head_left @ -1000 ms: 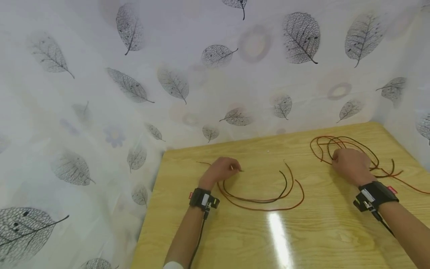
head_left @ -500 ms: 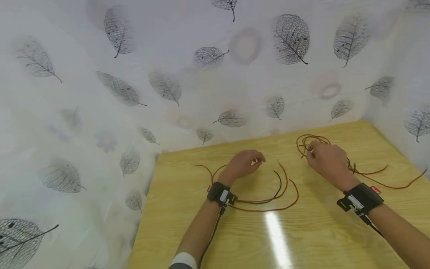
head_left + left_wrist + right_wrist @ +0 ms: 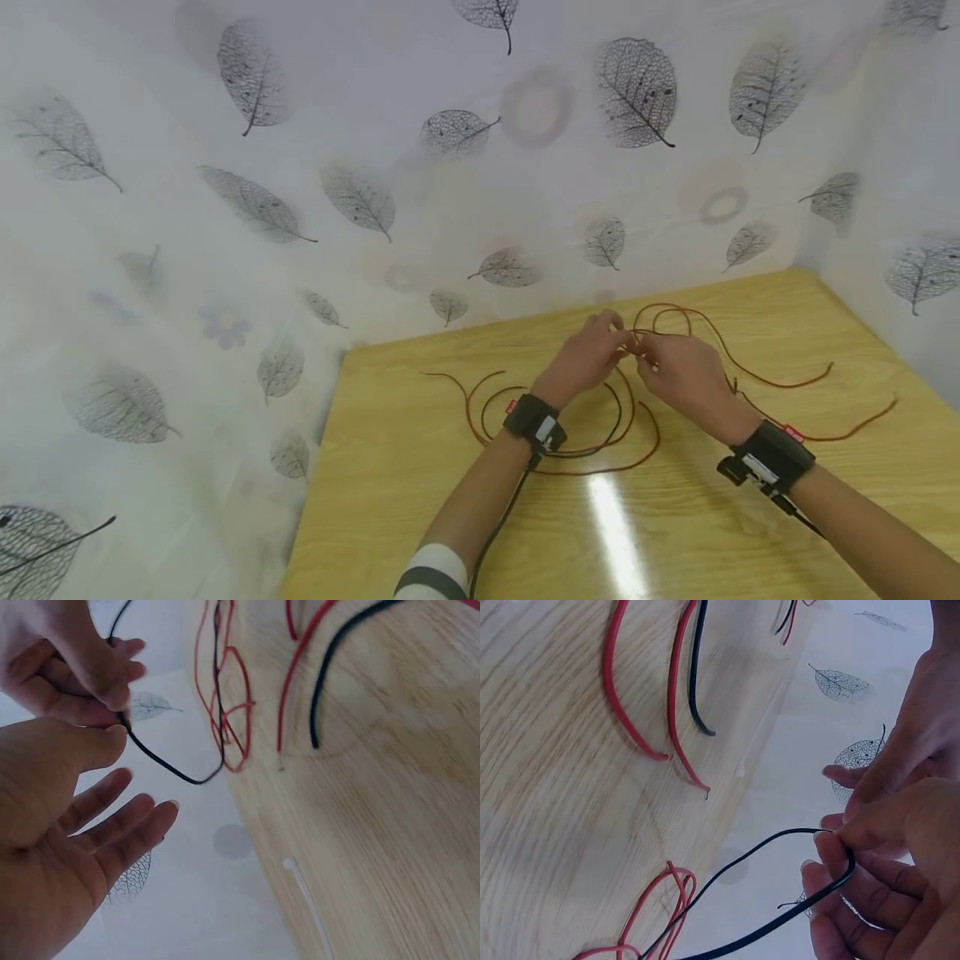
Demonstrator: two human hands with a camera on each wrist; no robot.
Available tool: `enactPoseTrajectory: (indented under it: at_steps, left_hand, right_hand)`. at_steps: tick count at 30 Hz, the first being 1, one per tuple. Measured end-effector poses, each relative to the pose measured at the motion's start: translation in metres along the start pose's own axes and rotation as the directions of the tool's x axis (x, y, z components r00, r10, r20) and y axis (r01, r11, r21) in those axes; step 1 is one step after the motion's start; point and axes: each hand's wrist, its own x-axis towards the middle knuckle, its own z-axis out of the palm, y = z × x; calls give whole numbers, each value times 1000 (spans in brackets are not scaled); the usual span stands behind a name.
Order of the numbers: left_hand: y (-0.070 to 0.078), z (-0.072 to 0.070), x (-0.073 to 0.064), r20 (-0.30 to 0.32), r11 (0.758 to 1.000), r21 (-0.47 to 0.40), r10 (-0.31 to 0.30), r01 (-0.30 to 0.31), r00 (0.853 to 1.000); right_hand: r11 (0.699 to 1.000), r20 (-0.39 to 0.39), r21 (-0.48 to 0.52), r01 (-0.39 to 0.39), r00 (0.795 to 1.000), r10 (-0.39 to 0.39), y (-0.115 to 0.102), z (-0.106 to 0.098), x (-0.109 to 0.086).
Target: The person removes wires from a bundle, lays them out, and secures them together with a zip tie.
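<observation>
Over the back of the table, my two hands meet on a thin black wire (image 3: 166, 765). My left hand (image 3: 585, 358) pinches it between thumb and finger, the other fingers spread in the left wrist view. Close beside it, my right hand (image 3: 686, 375) also pinches the wire, which bends in a tight loop at its fingertips in the right wrist view. From the hands the black wire (image 3: 772, 928) runs toward tangled red wires (image 3: 247, 712). One red wire (image 3: 787, 386) trails to the right past my right hand.
Under and around my left forearm lie other curved wires, a red wire (image 3: 592, 474) and a black wire (image 3: 619, 412) among them. A thin white strip, like a zip tie (image 3: 306, 896), lies near the table edge. A leaf-patterned sheet (image 3: 405, 275) hangs behind the wooden table (image 3: 390, 483).
My left hand has moved right and away from the left wires. My right hand has moved left with the black wire, spreading the right-hand tangle, and the hands now meet.
</observation>
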Motion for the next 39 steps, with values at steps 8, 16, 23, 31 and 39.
enactPoseTrajectory:
  at_steps: [8, 16, 23, 31, 39]
  left_hand:
    - [-16, 3, -7, -126, 999, 30, 43, -40, 991]
    - [-42, 5, -20, -128, 996, 81, -30, 41, 991]
    - [-80, -14, -54, -281, 999, 16, -29, 35, 959]
    - [-116, -44, -104, -377, 999, -7, -33, 32, 926]
    - [-134, -58, -149, -315, 991, -43, -132, 125, 940]
  right_hand:
    - [994, 104, -81, 73, 993, -64, 3, -16, -2]
    - [994, 266, -73, 80, 962, -58, 10, -35, -4]
    - [990, 262, -49, 133, 958, -116, 18, -44, -4]
    - [957, 123, -73, 280, 955, -270, 21, -43, -2]
    - [950, 135, 64, 305, 941, -311, 11, -32, 1]
